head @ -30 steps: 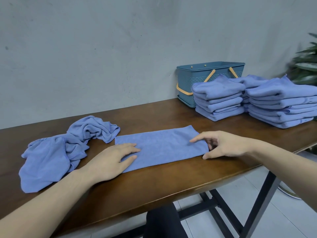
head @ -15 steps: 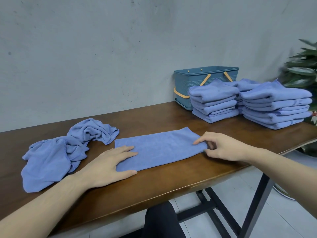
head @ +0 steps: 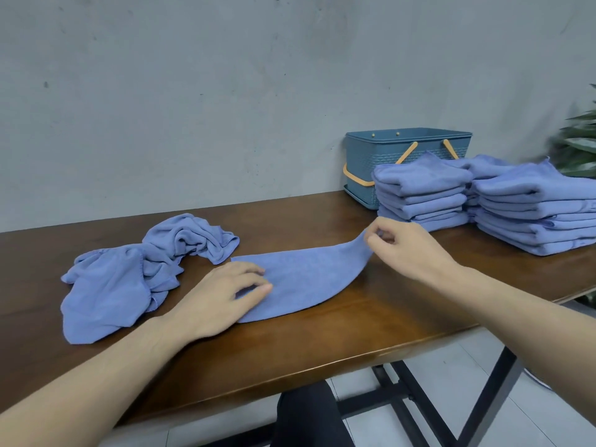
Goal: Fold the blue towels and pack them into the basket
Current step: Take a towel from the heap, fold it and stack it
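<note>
Now, towel in hand: long blue strip (head: 300, 282) lying near the front edge of the table (head: 322, 343), mid-span, its right end lifted off the wood.
Right hand: right hand (head: 406, 250) pinches the raised right end between thumb and fingertips, fingers curled on the cloth.
Left hand: left hand (head: 222, 298) rests flat on the strip's left end, fingers spread and straight, pinning it.
Step (my reading): the end-over-end fold, right end to be carried toward the left.
Risk, skew: the pinch looks to hold one point of the end, so the far corner may droop and the edges land out of line.
Risk, slip: if the flat palm lifts early, the whole strip could slide toward the front edge.
Unfolded pile: crumpled towels (head: 129, 279) toward the left end, just beside the strip; a wide fold could catch them.
Folded stacks: folded stacks (head: 483, 201) toward the back right corner (none visibly in the basket).
Basket: basket (head: 387, 156) behind the stacks at the back edge, inside hidden from here.
</note>
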Available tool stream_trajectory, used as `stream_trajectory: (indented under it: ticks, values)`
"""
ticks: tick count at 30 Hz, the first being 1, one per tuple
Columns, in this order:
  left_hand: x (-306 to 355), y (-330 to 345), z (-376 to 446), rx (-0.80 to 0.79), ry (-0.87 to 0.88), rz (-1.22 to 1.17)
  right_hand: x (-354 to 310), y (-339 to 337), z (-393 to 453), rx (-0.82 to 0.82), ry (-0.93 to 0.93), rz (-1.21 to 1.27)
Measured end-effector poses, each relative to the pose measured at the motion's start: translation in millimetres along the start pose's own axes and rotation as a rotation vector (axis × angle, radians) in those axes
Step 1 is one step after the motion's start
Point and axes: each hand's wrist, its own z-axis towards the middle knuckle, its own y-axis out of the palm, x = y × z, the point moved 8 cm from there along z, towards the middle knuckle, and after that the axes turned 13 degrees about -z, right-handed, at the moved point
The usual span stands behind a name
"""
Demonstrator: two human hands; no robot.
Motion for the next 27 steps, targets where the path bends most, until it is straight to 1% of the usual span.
stream_trajectory:
  ticks: [1, 3, 5, 6, 8, 9, 11, 14, 15, 18, 20, 22, 24, 25, 27]
  values:
    - [4.8, -1.8, 2.7, 0.047, -0.017, -0.099, -7.3, 1.0, 3.1, 0.048, -0.013, -0.007]
    - [12.6, -5.4, 9.9, 0.147, -0.121, -0.364, -24.8, 5.5, 8.7, 0.115, -0.075, -0.032]
    - [17.9, -5.0, 18.3, 0.233, -0.274, -0.691, -44.3, 13.8, 13.0, 0.136, -0.145, -0.030]
    - [18.3, -0.9, 22.4, 0.248, -0.365, -0.871, -54.4, 18.8, 14.0, 0.131, -0.181, -0.019]
    - [18.9, 10.8, 29.2, 0.223, -0.512, -1.170, -74.0, 32.1, 13.7, 0.070, -0.241, 0.027]
    - [19.3, 16.5, 31.9, 0.194, -0.564, -1.269, -82.4, 39.7, 12.4, 0.014, -0.259, 0.050]
    - [16.2, 23.3, 36.0, 0.157, -0.626, -1.381, -96.0, 53.5, 8.3, -0.073, -0.298, 0.049]
    - [9.2, 24.7, 37.2, 0.188, -0.661, -1.454, -110.7, 65.8, 2.0, -0.114, -0.377, 0.033]
    - [5.6, 25.0, 37.9, 0.199, -0.663, -1.443, -114.9, 70.3, 0.0, -0.128, -0.414, 0.040]
    - [-9.0, 25.0, 39.5, 0.217, -0.637, -1.309, -120.8, 80.6, -3.6, -0.158, -0.497, 0.047]
    - [-18.5, 18.7, 37.5, 0.317, -0.614, -1.255, -119.3, 80.8, -3.6, -0.131, -0.533, 0.028]
    - [-22.1, 7.6, 31.9, 0.444, -0.579, -1.212, -115.7, 76.8, -3.9, -0.064, -0.566, -0.035]
    - [-26.5, -4.0, 26.7, 0.540, -0.533, -1.185, -113.0, 74.2, -5.5, -0.014, -0.611, -0.091]
    - [-30.2, -10.1, 23.7, 0.566, -0.503, -1.165, -111.6, 74.6, -6.1, -0.004, -0.635, -0.114]
    - [-31.6, -18.7, 18.1, 0.540, -0.449, -1.104, -108.8, 77.9, -6.7, -0.020, -0.659, -0.120]
